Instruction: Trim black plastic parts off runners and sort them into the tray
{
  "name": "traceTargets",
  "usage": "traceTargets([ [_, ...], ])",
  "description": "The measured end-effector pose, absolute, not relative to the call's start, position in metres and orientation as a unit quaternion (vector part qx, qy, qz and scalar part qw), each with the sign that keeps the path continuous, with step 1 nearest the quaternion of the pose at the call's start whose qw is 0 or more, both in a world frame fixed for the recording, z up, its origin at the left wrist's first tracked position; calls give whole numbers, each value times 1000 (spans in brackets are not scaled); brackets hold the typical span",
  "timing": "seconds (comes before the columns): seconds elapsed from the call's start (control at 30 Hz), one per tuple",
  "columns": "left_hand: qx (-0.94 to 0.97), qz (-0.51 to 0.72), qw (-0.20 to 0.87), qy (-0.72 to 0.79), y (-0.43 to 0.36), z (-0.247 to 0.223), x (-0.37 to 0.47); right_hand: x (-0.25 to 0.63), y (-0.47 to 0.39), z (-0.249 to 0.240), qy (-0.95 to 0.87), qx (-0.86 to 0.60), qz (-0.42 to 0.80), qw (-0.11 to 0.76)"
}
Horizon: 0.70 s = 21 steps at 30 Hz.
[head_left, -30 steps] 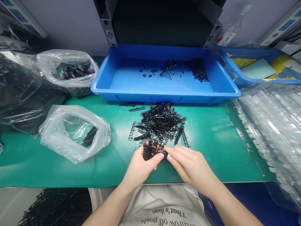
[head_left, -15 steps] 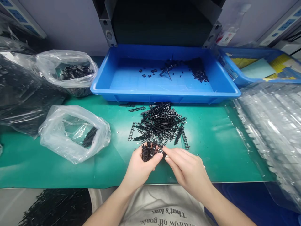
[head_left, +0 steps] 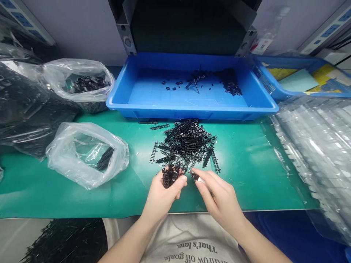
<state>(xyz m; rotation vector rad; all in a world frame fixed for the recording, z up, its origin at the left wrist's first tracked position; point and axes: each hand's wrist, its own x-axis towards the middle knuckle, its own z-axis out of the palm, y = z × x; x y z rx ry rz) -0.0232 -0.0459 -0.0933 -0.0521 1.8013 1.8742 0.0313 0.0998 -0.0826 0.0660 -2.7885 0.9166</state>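
While we look down over the green-matted bench (head_left: 246, 171), our left hand (head_left: 164, 193) is cupped palm-up at its near edge, the fingers curled closed around a small clump of black plastic clips (head_left: 169, 176) that sticks up above the thumb. Just beside it, our right hand (head_left: 219, 199) pinches a single small black plastic piece (head_left: 194, 176) between thumb and forefinger, the other fingers loosely bent; the two hands are close but not touching. Directly beyond both hands lies a loose heap of black plastic strips (head_left: 186, 144) on the mat, its near edge almost meeting the clump we hold. Behind the heap sits a shallow blue plastic tray (head_left: 128, 104) with scattered black bits inside it, mostly toward the back right. To our left, a crumpled clear plastic bag (head_left: 68, 160) holds a few black strips, and a second clear bag (head_left: 55, 73) farther back holds more dark parts. On the right, a sheet of clear plastic film (head_left: 315, 146) drapes over the bench edge, near a blue basket (head_left: 267, 86) of coloured papers.
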Motion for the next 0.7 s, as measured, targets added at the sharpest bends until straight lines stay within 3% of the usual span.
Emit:
traceTargets([
  [0.33, -31, 723, 131, 677, -68, -90, -36, 42, 120, -84, -963, 12, 259, 70],
  [0.6, 10, 535, 83, 841, -109, -82, -42, 36, 110, -84, -963, 41, 262, 40],
  [0.7, -21, 532, 52, 845, -115, -84, -41, 33, 92, -85, -964, 49, 260, 12],
])
